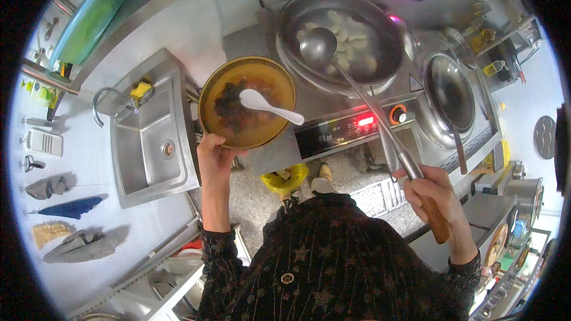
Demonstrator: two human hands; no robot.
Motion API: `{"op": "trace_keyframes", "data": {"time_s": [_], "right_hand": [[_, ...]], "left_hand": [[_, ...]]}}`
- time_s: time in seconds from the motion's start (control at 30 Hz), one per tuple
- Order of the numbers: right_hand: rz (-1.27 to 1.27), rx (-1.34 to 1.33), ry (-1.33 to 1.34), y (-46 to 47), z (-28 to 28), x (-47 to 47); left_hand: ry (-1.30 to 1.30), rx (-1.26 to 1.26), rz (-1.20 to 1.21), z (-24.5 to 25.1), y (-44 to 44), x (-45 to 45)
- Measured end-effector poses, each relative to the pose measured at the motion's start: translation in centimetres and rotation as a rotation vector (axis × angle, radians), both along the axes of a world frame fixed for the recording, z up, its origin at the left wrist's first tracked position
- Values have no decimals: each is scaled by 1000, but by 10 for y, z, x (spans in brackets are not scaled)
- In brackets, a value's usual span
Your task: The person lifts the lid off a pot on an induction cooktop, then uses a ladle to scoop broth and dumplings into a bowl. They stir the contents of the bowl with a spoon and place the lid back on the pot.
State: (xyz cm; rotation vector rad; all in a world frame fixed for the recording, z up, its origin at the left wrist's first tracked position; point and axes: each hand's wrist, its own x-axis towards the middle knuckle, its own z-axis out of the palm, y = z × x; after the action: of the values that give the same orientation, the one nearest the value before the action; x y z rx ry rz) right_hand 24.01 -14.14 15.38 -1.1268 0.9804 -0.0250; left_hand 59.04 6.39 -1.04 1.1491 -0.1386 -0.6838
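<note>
My left hand (214, 156) grips the lower left rim of a large amber bowl (276, 84). Dark bits lie in the bowl's broth, and a white soup spoon (263, 103) rests across it with its handle over the rim. In my right hand (435, 191) is the wooden handle of a metal ladle (317, 47). The ladle's rounded head is over a large dark wok (395, 49), where pale dumplings (345, 40) sit in cloudy liquid. A second metal handle (389, 151) runs alongside the ladle's shaft near my right fingers; its far end is hard to make out.
The wok stands on an induction cooker with a lit control panel (357, 127). Right of it is a smaller pan (449, 91) with a brown handle. At left are a steel sink (151, 142), a faucet (100, 98) and a yellow sponge (142, 90). A yellow-lined bin (285, 178) stands below.
</note>
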Motion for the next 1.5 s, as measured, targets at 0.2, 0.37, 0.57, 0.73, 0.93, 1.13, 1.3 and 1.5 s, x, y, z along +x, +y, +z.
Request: {"op": "trace_keyframes", "data": {"time_s": [0.2, 0.37, 0.57, 0.73, 0.93, 1.13, 1.3, 1.5], "right_hand": [[50, 43, -79, -15, -14, 8], [13, 48, -116, -21, -21, 17], [51, 81, -176, -25, -23, 17], [21, 140, -187, -25, -22, 17], [-6, 156, -168, -22, -17, 19], [-59, 288, -239, -26, -19, 16], [-109, 446, -340, -31, -31, 8], [-149, 526, -479, -26, -41, 0]], "left_hand": [[117, -21, -7, 5, -1, 6], [119, -100, -27, -1, 0, 8], [140, -95, -66, -1, 3, 6], [107, -73, -67, 0, 0, 2], [92, -115, -66, 3, -3, -2], [110, -59, -60, 7, -7, -4], [87, -75, -73, 6, -10, -6], [90, -22, -23, 6, -9, -9]]}}
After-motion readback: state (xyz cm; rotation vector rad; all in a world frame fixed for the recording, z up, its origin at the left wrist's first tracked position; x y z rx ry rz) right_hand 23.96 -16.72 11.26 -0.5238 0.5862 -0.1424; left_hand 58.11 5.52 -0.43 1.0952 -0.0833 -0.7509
